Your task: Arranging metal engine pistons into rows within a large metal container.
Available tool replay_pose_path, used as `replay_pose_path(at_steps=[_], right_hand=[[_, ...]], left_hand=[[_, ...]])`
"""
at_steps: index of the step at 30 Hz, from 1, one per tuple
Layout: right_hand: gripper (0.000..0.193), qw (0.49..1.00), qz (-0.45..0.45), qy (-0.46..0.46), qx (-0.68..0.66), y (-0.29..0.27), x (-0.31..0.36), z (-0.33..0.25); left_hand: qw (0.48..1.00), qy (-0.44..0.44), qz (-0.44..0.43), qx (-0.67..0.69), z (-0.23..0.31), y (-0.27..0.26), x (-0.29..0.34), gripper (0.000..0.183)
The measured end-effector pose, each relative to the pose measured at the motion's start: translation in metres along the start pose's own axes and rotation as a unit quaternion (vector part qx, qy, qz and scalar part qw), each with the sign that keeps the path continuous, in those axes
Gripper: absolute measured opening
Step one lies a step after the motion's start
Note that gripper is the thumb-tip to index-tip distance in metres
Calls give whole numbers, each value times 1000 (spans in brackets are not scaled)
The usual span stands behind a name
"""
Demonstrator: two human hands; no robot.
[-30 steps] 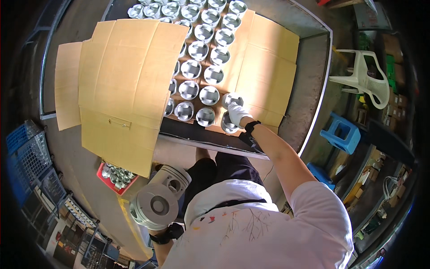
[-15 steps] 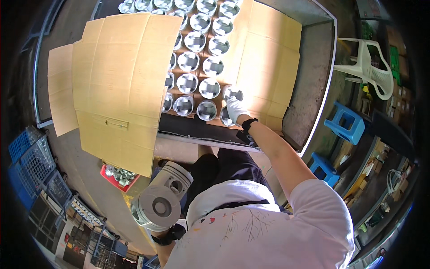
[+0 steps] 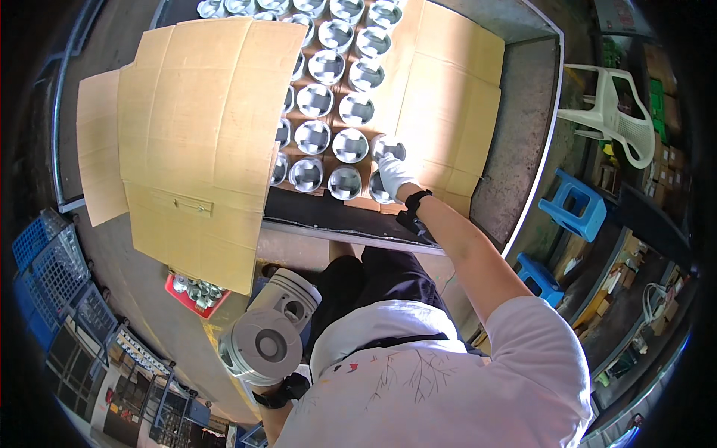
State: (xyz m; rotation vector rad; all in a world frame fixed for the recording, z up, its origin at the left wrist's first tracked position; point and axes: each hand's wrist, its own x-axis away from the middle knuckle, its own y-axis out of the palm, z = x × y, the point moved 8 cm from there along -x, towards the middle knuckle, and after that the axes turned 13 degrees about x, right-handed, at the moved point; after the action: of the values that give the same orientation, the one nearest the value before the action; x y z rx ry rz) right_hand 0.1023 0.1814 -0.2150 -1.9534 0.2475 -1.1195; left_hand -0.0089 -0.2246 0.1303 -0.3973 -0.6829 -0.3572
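My right hand (image 3: 397, 176), in a white glove, reaches into the large bin. Its fingers grip the near rim of a metal piston (image 3: 390, 143) that stands open end up on the cardboard. Just below, another piston (image 3: 379, 188) is partly covered by that hand. Rows of upturned pistons (image 3: 349, 145) stand to the left and farther back. Near my body, my left hand (image 3: 263, 389) holds two pistons, one (image 3: 263, 348) with its round crown facing up and another (image 3: 287, 298) on its side behind it. Those pistons hide most of the left hand's fingers.
A cardboard sheet (image 3: 198, 142) covers the bin's left part, and more cardboard (image 3: 452, 97) lines its right. The metal bin edge (image 3: 351, 236) runs before me. On the floor are a red tray (image 3: 187, 296) of metal parts, blue stools (image 3: 575, 205) and a white chair (image 3: 616, 116).
My right hand has shifted very slightly right, staying at the same piston. The pistons in my left hand have hardly moved.
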Motion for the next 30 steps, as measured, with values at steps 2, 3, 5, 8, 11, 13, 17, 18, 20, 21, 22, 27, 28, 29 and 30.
replay_pose_path(at_steps=[2,3,5,8,11,13,17,18,20,21,22,27,28,29,30], right_hand=[[39,998,-42,16,-33,9,-2,5],[39,998,-41,18,-32,12,-3,9],[47,998,-10,9,-62,12,-3,9],[51,988,-45,66,-130,21,-2,15],[54,998,-38,10,-51,20,-5,8],[53,994,-44,41,-90,23,-3,10],[53,985,-8,88,-150,26,0,20],[53,985,-8,88,-151,26,1,19],[55,956,-3,127,-265,26,7,20],[55,956,-5,126,-266,20,10,16],[50,961,-42,136,-235,19,13,13],[49,943,-113,187,-252,-10,35,3],[43,986,-30,88,-140,-5,23,11],[44,998,49,-17,-23,1,17,8],[44,998,47,-19,-24,9,15,10]], left_hand=[[1000,-3,-1,1,-1,1,-1,37],[1000,-3,-2,2,0,2,-1,37],[1000,-6,-2,3,0,2,-2,37],[1000,-8,-2,1,-1,1,-3,36],[1000,-10,-3,2,0,2,-3,36],[1000,-12,-5,1,0,3,-3,36],[1000,-10,-14,1,2,7,-7,36],[1000,-8,-16,0,3,8,-8,36],[1000,-7,-17,-1,2,8,-9,36],[1000,-8,-17,-1,2,8,-9,35],[1000,-8,-17,-2,2,8,-9,35],[1000,-7,-18,-2,1,10,-10,35],[1000,-5,-26,-1,4,13,-12,35],[1000,-6,-28,-2,4,13,-13,35],[1000,-8,-26,-1,3,12,-11,35]])
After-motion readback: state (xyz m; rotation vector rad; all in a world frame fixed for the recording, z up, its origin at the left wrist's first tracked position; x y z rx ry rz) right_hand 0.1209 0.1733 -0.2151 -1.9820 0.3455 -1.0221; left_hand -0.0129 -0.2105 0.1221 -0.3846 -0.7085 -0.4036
